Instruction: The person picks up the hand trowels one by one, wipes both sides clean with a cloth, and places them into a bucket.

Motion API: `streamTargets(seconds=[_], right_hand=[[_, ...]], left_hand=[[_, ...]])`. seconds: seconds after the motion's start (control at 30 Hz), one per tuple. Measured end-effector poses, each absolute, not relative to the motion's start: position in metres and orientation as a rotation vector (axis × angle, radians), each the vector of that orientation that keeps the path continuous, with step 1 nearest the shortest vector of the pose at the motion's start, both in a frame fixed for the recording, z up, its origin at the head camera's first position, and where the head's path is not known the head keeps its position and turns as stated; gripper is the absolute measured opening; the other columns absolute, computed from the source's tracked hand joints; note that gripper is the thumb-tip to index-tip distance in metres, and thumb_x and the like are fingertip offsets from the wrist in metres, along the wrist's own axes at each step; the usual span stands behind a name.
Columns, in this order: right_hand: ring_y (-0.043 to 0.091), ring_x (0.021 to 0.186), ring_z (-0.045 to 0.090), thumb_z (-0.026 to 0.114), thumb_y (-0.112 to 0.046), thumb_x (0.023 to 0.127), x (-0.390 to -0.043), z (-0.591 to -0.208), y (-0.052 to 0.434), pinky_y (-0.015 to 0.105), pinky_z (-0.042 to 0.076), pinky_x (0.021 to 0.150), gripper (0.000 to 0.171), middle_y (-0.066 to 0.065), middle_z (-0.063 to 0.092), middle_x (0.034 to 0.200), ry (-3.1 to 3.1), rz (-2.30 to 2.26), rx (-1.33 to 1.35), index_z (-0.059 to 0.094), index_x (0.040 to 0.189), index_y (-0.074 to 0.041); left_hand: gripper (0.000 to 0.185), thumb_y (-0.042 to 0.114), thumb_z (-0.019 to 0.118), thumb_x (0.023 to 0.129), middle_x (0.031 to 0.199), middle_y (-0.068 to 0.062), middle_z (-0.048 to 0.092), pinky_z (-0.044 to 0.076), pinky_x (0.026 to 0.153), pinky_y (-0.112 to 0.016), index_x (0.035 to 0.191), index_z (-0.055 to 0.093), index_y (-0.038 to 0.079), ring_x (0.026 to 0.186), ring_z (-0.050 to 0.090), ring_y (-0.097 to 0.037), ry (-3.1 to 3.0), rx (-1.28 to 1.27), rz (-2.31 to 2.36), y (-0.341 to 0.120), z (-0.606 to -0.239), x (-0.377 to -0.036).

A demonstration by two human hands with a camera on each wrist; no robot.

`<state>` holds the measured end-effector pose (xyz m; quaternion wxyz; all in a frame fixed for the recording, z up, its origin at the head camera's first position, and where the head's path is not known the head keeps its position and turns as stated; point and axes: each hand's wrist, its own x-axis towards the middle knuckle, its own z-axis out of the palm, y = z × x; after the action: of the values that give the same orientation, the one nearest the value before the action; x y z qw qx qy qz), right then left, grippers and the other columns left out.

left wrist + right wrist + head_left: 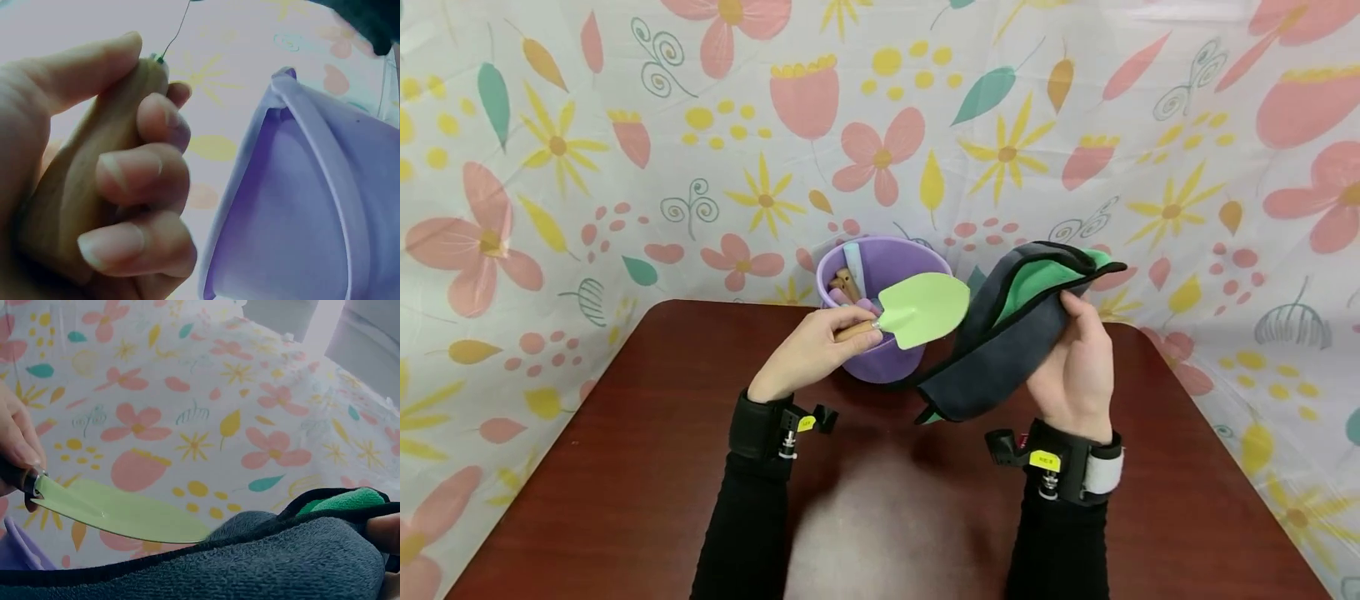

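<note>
Fingers of the left hand (808,354) curl round the light, stiff trowel's (917,312) wooden handle; right hand (1075,367) grips the soft cloth (1000,350).

I see both forearms in black sleeves reaching forward, each wrist wearing a strapped camera mount. My left hand (808,350) is curled in a fist-like grip, fingers (134,178) wrapped tight, thumb laid along the top. My right hand (1075,367) is raised, palm inward, fingers clasped.

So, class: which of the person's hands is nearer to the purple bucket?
Left. The left hand grips the green trowel right in front of the purple bucket; the right hand holds the grey cloth off to its right.
</note>
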<state>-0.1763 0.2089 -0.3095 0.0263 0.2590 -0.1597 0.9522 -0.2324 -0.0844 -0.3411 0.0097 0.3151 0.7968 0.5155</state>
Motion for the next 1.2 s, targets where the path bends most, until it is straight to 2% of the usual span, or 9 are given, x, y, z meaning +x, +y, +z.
streamTargets(seconds=[0.07, 0.2, 0.3, 0.4, 0.43, 0.63, 0.9, 1.03, 1.2], right_hand=[[0.029, 0.117, 0.049, 0.031, -0.001, 0.106, -0.176, -0.309, 0.206, 0.035, 0.039, 0.101, 0.036, 0.016, 0.044, 0.134, -0.601, 2.873, 0.744, 0.034, 0.142, -0.001], [0.027, 0.123, 0.047, 0.037, 0.002, 0.104, -0.179, -0.308, 0.203, 0.033, 0.038, 0.103, 0.043, 0.016, 0.039, 0.141, -0.867, 2.777, 0.661, 0.03, 0.147, -0.002], [0.024, 0.114, 0.054, 0.044, -0.003, 0.104, -0.181, -0.31, 0.202, 0.03, 0.047, 0.093, 0.041, 0.016, 0.045, 0.134, -1.209, 2.675, 0.54, 0.034, 0.144, -0.002], [0.02, 0.098, 0.061, 0.052, -0.013, 0.103, -0.181, -0.315, 0.204, 0.028, 0.052, 0.078, 0.04, 0.014, 0.052, 0.123, -1.604, 2.491, 0.381, 0.04, 0.14, -0.005], [0.019, 0.094, 0.062, 0.055, -0.015, 0.102, -0.181, -0.318, 0.205, 0.027, 0.052, 0.074, 0.04, 0.013, 0.054, 0.12, -1.711, 2.423, 0.332, 0.042, 0.139, -0.006], [0.021, 0.092, 0.062, 0.06, -0.019, 0.1, -0.186, -0.34, 0.218, 0.027, 0.053, 0.069, 0.037, 0.014, 0.059, 0.115, -2.083, 2.084, 0.247, 0.054, 0.134, -0.008], [0.024, 0.095, 0.062, 0.062, -0.017, 0.098, -0.203, -0.376, 0.226, 0.026, 0.051, 0.074, 0.031, 0.014, 0.063, 0.118, -2.415, 1.645, 0.224, 0.062, 0.127, -0.005], [0.026, 0.094, 0.061, 0.062, -0.011, 0.096, -0.219, -0.388, 0.224, 0.032, 0.048, 0.077, 0.031, 0.016, 0.065, 0.117, -2.585, 1.361, 0.187, 0.063, 0.126, -0.006], [0.03, 0.098, 0.06, 0.064, -0.01, 0.091, -0.237, -0.406, 0.221, 0.042, 0.044, 0.081, 0.033, 0.016, 0.065, 0.118, -2.701, 1.123, 0.15, 0.065, 0.124, -0.01]], left_hand=[[0.032, 0.037, 0.065, 0.095, 0.114, 0.006, 0.067, 0.048, 0.086, -0.036, 0.122, 0.066, 0.019, 0.103, 0.063, -0.01, 2.473, 0.945, 1.646, -0.088, -0.343, -0.235], [0.03, 0.037, 0.064, 0.096, 0.107, 0.003, 0.068, 0.048, 0.08, -0.036, 0.12, 0.067, 0.019, 0.095, 0.064, -0.014, 2.518, 0.909, 1.612, -0.093, -0.339, -0.244], [0.023, 0.036, 0.063, 0.096, 0.087, 0.003, 0.062, 0.044, 0.068, -0.033, 0.111, 0.07, 0.019, 0.074, 0.055, -0.015, 2.631, 0.919, 1.468, -0.096, -0.327, -0.26], [0.021, 0.033, 0.061, 0.097, 0.072, 0.001, 0.046, 0.036, 0.062, -0.032, 0.099, 0.07, 0.014, 0.064, 0.044, -0.016, 2.713, 0.942, 1.304, -0.095, -0.316, -0.279], [0.021, 0.032, 0.06, 0.097, 0.07, 0.002, 0.047, 0.037, 0.063, -0.031, 0.098, 0.07, 0.013, 0.064, 0.046, -0.016, 2.727, 0.946, 1.259, -0.093, -0.313, -0.286], [0.024, 0.029, 0.058, 0.099, 0.082, -0.006, 0.071, 0.047, 0.069, -0.031, 0.101, 0.072, 0.009, 0.077, 0.067, -0.02, 2.69, 0.919, 1.037, -0.081, -0.304, -0.326], [0.024, 0.027, 0.06, 0.096, 0.077, -0.01, 0.071, 0.046, 0.074, -0.03, 0.105, 0.072, 0.007, 0.066, 0.065, -0.018, 2.747, 0.8, 0.596, -0.059, -0.297, -0.354], [0.02, 0.026, 0.064, 0.093, 0.079, -0.006, 0.073, 0.047, 0.067, -0.028, 0.096, 0.073, 0.008, 0.066, 0.065, -0.016, 2.784, 0.724, 0.417, -0.048, -0.289, -0.359], [0.016, 0.025, 0.067, 0.087, 0.075, 0.002, 0.068, 0.044, 0.07, -0.028, 0.08, 0.074, 0.012, 0.075, 0.059, -0.016, 2.876, 0.726, 0.187, -0.039, -0.288, -0.362]])
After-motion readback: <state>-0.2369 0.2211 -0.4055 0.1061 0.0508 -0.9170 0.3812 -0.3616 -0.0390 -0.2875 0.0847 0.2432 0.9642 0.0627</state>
